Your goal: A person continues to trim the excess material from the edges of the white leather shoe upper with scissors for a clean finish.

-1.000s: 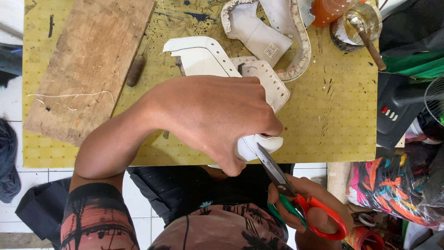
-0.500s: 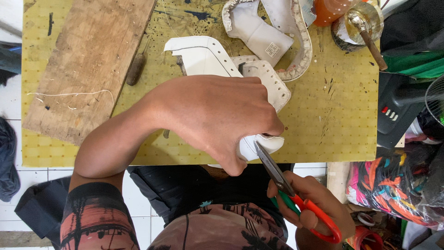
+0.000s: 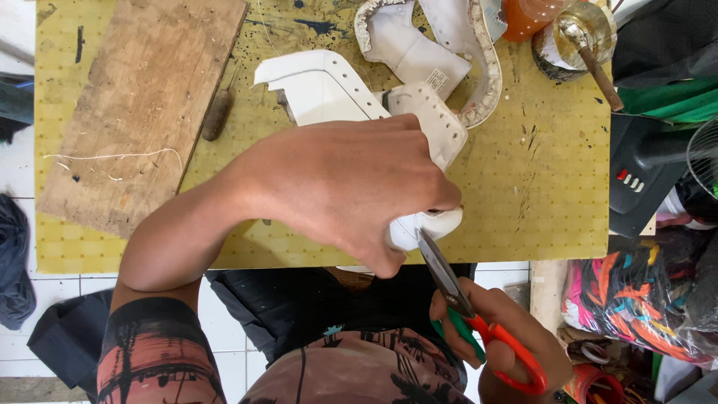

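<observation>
White shoe upper [image 3: 336, 97] sits under your left hand [image 3: 351, 187], at the near edge of the yellow surface [image 3: 553, 187]. Its long axis runs diagonal, far-left to near-right; the rounded end [image 3: 434, 224] pokes out past your fingers toward the near-right, just over the surface edge. Your left hand is clamped down over the middle of it, fingers curled round the near side. Your right hand [image 3: 501, 344] is closed through the red and green handles of the scissors [image 3: 464, 307], below the surface edge. The blades point up-left, tip touching the underside of the rounded end; can't tell how far they're parted. A wooden board [image 3: 142, 105] lies far-left, well apart. A second white shoe piece [image 3: 426, 45] is at the far edge, with a brush in a tin [image 3: 580, 41] far-right
</observation>
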